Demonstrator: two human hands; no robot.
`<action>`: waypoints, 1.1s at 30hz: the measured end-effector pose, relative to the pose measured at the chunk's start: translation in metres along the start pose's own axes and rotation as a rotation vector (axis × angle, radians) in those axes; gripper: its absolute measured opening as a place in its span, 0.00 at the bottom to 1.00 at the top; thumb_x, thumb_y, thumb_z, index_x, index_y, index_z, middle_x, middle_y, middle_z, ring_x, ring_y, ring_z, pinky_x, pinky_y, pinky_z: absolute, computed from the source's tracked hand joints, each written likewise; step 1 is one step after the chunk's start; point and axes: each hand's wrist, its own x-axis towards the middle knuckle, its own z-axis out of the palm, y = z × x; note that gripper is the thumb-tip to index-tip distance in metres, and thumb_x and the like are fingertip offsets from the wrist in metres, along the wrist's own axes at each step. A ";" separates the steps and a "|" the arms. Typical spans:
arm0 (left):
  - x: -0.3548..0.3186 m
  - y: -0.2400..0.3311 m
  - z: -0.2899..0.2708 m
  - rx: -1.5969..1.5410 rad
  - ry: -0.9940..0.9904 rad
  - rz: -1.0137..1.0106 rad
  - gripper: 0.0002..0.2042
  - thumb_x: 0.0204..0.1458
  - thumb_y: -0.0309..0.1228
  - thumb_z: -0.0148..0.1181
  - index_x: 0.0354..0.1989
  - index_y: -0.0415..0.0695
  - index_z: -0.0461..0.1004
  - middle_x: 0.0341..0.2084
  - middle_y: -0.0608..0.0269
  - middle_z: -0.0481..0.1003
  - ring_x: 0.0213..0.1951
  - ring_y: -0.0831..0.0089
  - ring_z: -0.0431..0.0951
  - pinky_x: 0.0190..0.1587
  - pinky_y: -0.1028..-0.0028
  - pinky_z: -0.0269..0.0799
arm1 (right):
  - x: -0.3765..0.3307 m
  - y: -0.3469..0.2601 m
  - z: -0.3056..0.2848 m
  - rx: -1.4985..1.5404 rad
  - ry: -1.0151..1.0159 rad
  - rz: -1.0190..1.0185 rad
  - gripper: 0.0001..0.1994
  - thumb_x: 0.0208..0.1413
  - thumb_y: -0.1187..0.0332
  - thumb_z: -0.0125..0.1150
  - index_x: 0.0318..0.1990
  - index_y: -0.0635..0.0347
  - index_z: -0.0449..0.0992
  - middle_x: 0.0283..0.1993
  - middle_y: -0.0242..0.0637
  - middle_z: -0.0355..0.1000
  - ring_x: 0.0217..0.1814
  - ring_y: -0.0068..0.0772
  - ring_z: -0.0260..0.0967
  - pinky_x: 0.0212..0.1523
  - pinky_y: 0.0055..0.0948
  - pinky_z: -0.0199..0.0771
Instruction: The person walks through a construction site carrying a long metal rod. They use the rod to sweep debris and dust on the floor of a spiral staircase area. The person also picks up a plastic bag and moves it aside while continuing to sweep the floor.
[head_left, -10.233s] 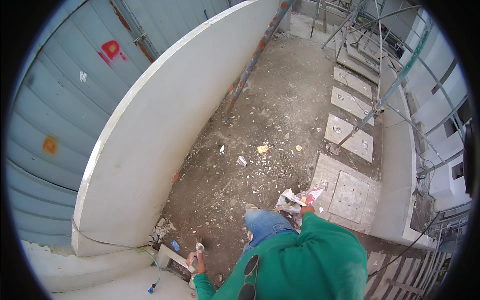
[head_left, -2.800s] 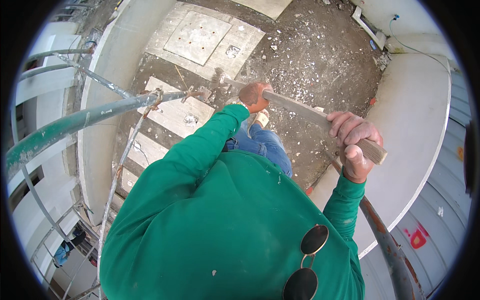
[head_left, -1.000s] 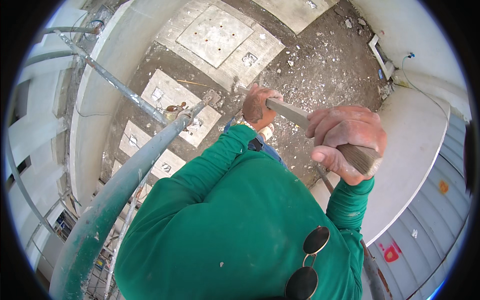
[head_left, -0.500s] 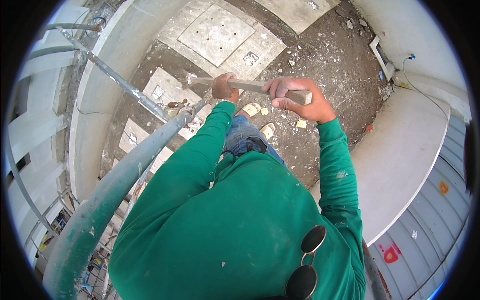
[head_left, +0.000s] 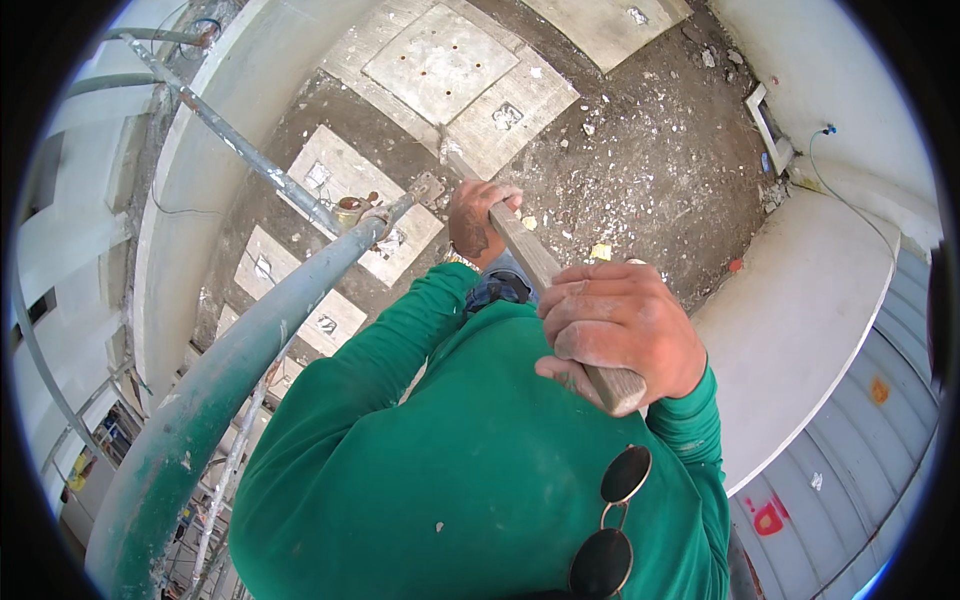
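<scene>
A long, squared wooden stick [head_left: 524, 247] slants across in front of my chest, its near end close to me and its far end pointing ahead and left. Around the middle of it my left hand [head_left: 478, 220] is closed. My right hand [head_left: 628, 325] grips near the blunt end, fingers over the top and thumb below. A small whitish piece sits at the stick's far tip; its kind is too blurred to tell. Both hands look dusty. Sunglasses [head_left: 614, 520] hang on the front of my green shirt [head_left: 430, 480].
A paint-marked scaffold pipe [head_left: 270, 340] runs along my left, with a clamp [head_left: 376, 222] at its joint. Far below lie concrete slabs [head_left: 440, 62] and dirt strewn with white debris [head_left: 640, 170]. To the right are a pale wall ledge [head_left: 800, 320] and corrugated grey sheeting [head_left: 850, 430].
The stick has swung from nearly level to a steep slant. My right hand has come down and closer to my chest; my left hand has shifted slightly right and nearer. Both keep their grip.
</scene>
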 end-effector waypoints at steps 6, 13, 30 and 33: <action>0.005 0.047 -0.008 -0.046 0.000 0.047 0.07 0.51 0.32 0.62 0.36 0.45 0.80 0.33 0.57 0.79 0.40 0.55 0.75 0.47 0.61 0.68 | -0.016 -0.019 -0.017 0.121 0.161 -0.055 0.11 0.42 0.76 0.69 0.22 0.61 0.68 0.24 0.39 0.70 0.31 0.45 0.75 0.36 0.41 0.79; -0.003 -0.056 0.071 -0.133 -0.379 0.008 0.07 0.49 0.30 0.59 0.36 0.49 0.79 0.35 0.55 0.79 0.42 0.53 0.76 0.47 0.62 0.71 | -0.057 0.029 0.030 0.152 0.399 0.357 0.06 0.45 0.79 0.66 0.24 0.65 0.72 0.24 0.41 0.72 0.29 0.43 0.75 0.36 0.34 0.75; -0.024 0.186 0.169 -0.338 -1.032 0.659 0.14 0.37 0.30 0.65 0.36 0.54 0.77 0.36 0.67 0.75 0.42 0.59 0.73 0.52 0.60 0.67 | -0.196 -0.120 -0.032 0.034 0.763 0.272 0.14 0.42 0.74 0.72 0.17 0.61 0.68 0.14 0.34 0.65 0.17 0.35 0.67 0.32 0.41 0.77; -0.030 0.126 0.214 -0.186 -1.036 0.554 0.11 0.38 0.29 0.65 0.33 0.53 0.77 0.36 0.66 0.75 0.41 0.58 0.75 0.46 0.59 0.70 | -0.225 -0.077 0.020 0.036 1.048 0.544 0.12 0.42 0.78 0.66 0.18 0.62 0.67 0.18 0.37 0.67 0.23 0.40 0.66 0.43 0.47 0.72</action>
